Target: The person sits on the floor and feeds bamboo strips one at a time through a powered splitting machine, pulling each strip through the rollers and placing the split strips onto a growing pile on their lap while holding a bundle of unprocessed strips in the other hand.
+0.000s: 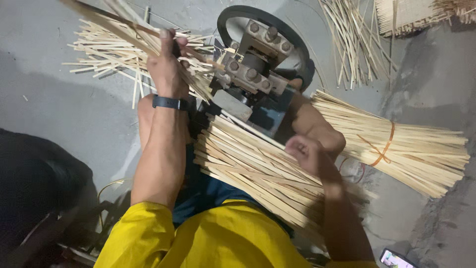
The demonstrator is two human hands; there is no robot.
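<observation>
The left hand point(166, 67) is closing its grip around a fanned sheaf of thin, pale bamboo slivers point(124, 30), holding it beside a grey bolted metal machine with a black wheel point(258, 69). The right hand point(305, 151) is curling into a fist over a loose pile of flat bamboo strips point(248, 166) lying across the lap. A tied, cylindrical bamboo bundle point(406, 149) is resting on the concrete floor point(74, 109).
</observation>
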